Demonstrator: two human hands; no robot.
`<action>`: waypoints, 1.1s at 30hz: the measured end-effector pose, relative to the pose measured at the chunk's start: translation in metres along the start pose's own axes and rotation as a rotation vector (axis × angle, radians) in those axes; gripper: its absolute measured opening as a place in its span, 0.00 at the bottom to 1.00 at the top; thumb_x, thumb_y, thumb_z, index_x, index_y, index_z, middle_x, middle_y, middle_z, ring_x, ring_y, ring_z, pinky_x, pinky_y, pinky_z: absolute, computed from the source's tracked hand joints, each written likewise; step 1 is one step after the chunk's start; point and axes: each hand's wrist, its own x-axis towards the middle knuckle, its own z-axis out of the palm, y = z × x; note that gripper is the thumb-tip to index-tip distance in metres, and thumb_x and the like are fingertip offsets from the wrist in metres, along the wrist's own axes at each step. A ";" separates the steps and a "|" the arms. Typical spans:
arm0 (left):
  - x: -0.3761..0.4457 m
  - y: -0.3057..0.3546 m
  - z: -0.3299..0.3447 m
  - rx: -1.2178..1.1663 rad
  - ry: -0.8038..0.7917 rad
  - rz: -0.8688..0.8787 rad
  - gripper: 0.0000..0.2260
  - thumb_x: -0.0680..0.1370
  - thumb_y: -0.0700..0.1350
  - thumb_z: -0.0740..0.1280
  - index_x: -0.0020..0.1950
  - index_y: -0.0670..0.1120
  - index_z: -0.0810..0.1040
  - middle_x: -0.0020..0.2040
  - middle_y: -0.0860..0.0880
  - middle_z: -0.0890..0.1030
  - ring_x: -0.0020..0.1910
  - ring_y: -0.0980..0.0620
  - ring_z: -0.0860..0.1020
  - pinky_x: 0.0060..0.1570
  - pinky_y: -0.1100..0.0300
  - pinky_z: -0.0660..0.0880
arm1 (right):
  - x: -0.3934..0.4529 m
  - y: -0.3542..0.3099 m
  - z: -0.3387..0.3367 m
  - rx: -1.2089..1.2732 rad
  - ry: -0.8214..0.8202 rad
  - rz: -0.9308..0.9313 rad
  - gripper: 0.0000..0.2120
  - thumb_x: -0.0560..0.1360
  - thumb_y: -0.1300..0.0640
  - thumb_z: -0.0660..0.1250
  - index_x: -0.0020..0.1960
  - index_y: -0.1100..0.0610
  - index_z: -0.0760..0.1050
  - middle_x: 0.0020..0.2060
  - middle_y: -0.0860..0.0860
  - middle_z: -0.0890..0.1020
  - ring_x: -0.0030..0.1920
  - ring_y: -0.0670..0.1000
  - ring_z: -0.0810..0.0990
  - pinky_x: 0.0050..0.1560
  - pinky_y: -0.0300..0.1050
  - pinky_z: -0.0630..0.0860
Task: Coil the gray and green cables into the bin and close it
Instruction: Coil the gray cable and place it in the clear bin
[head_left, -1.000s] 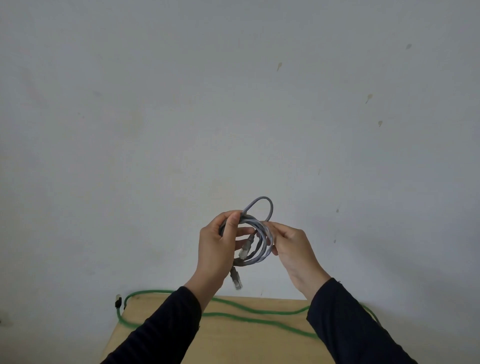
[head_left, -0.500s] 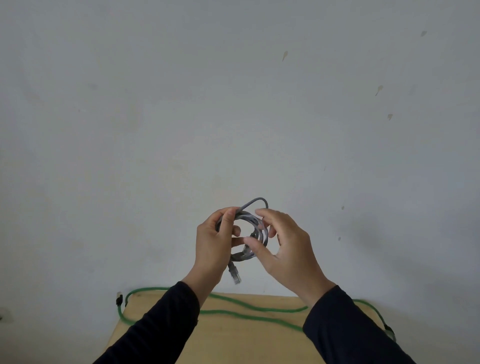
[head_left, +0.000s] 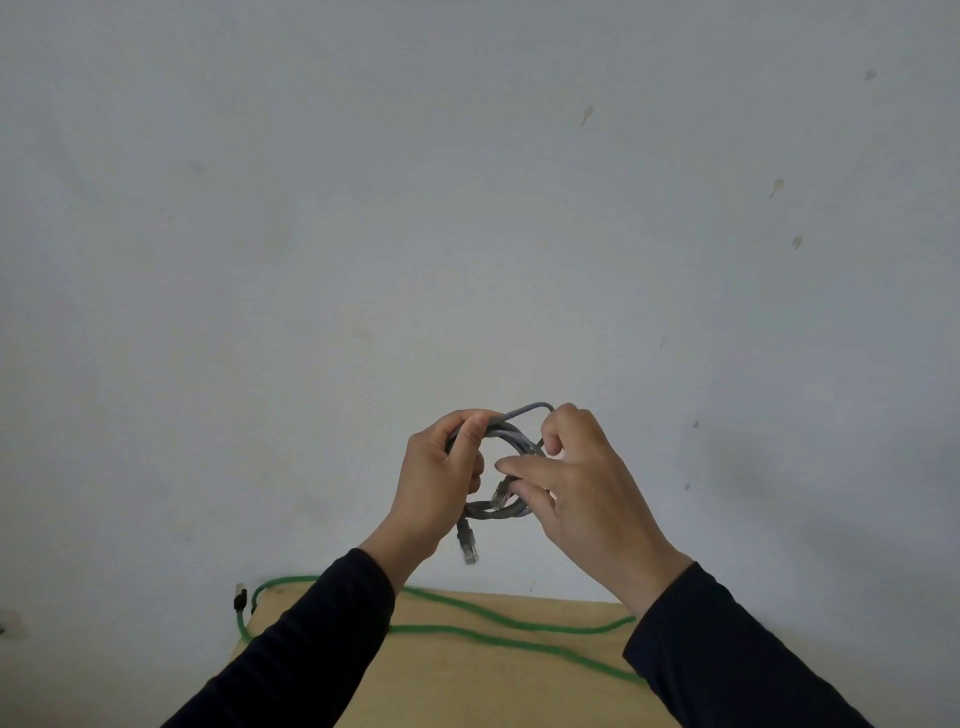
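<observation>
The gray cable (head_left: 511, 439) is wound into a small coil, held in the air in front of the wall. My left hand (head_left: 436, 483) grips the coil's left side, thumb over the top. My right hand (head_left: 582, 483) pinches the coil's right side, and its thumb reaches toward a clear plug at the coil's middle. A second plug hangs below the left hand. The green cable (head_left: 498, 623) lies in loose loops on the wooden table (head_left: 467, 686) below, one end drooping over the left edge. No bin is in view.
A plain white wall (head_left: 467, 208) fills the view behind the hands. The table's far edge meets the wall. My dark sleeves cover part of the tabletop.
My right hand has shifted from the coil's outer right edge to over its front, its fingers now curled round the strands. The coil has tightened and the view has tilted slightly down.
</observation>
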 end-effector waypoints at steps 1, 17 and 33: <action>0.000 0.000 -0.001 0.000 -0.009 -0.006 0.11 0.80 0.44 0.60 0.47 0.45 0.82 0.21 0.57 0.67 0.23 0.57 0.64 0.24 0.68 0.64 | 0.001 0.000 -0.001 -0.024 -0.025 -0.020 0.05 0.67 0.63 0.73 0.42 0.56 0.81 0.38 0.49 0.64 0.40 0.49 0.64 0.27 0.43 0.66; -0.006 -0.007 -0.003 0.033 -0.122 -0.058 0.12 0.80 0.46 0.60 0.46 0.45 0.83 0.26 0.53 0.76 0.24 0.54 0.66 0.26 0.65 0.66 | -0.012 -0.009 -0.004 0.413 -0.166 0.041 0.02 0.74 0.58 0.64 0.45 0.52 0.75 0.43 0.39 0.72 0.46 0.43 0.68 0.46 0.32 0.69; -0.007 0.000 -0.007 -0.077 0.047 0.002 0.14 0.80 0.47 0.59 0.43 0.47 0.82 0.23 0.55 0.63 0.24 0.55 0.60 0.24 0.65 0.60 | -0.013 0.014 -0.018 0.954 0.103 0.627 0.14 0.79 0.64 0.57 0.48 0.51 0.80 0.30 0.46 0.79 0.30 0.47 0.74 0.31 0.37 0.68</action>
